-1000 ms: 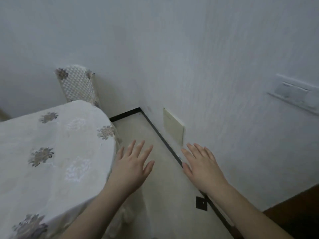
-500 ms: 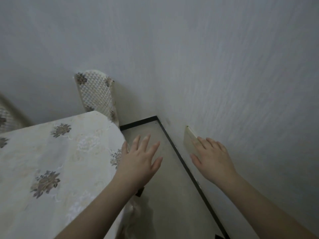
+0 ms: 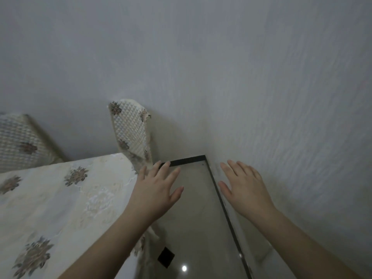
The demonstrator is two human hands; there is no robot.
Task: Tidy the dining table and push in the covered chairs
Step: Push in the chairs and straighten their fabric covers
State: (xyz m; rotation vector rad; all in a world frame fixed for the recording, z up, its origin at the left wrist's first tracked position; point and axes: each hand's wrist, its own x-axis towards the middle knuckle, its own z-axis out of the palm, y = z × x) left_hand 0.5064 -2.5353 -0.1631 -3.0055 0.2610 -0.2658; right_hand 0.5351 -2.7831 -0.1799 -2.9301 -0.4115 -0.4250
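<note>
The person is moving along the gap between table (image 3: 60, 198) and wall, and the far covered chair (image 3: 130, 133) is drawing nearer. The left hand (image 3: 155, 194) and right hand (image 3: 243, 188) are reaching ahead, fingers spread, holding nothing; the push looks imminent.

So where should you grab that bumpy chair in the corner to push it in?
Probably by the top of the chair back, one hand on each side edge, coming from behind it on the wall side. The back stands tall above the table, tilted, and is the only part showing; the seat is hidden. Both the left hand and right hand are open and free.
</note>
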